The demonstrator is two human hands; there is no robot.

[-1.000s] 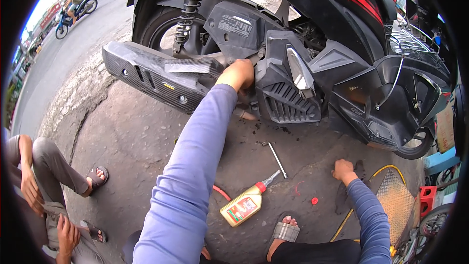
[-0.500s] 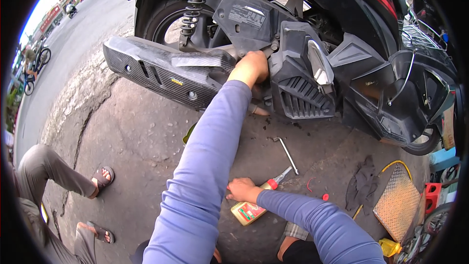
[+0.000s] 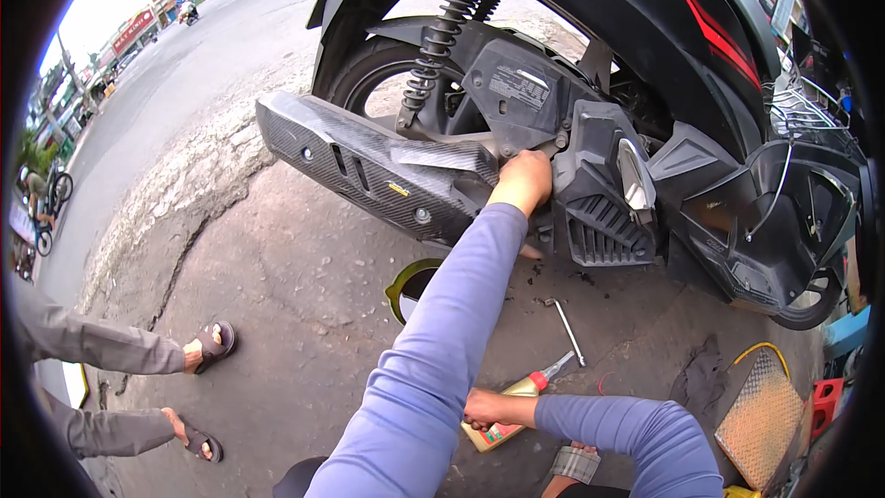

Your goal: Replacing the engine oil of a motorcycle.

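My left hand (image 3: 525, 180) reaches into the scooter (image 3: 516, 83), between the carbon-patterned exhaust cover (image 3: 359, 161) and the slatted black cover (image 3: 604, 232). Its knuckles are bent and closed; the fingertips and whatever they grip are hidden. Lower down, my right hand (image 3: 484, 409) curls its fingers near my left sleeve. Its wrist crosses over a gold bottle (image 3: 524, 389) with a red collar and a clear spout, lying tilted. I cannot make out anything inside those fingers. A yellow-green pan (image 3: 396, 291) with dark liquid sits on the ground, partly behind my left forearm.
A metal wrench (image 3: 565, 332) lies on the pavement right of the bottle. Farther right are a dark rag (image 3: 702, 375) and a worn square plate (image 3: 761, 420). Another person's sandalled feet (image 3: 214, 348) stand at left. Beyond the curb runs a road (image 3: 221, 46).
My view has shifted, so the scooter sits farther right and lower, and more of the pan shows. The fingers of my right hand are more curled. My left hand stays at the scooter.
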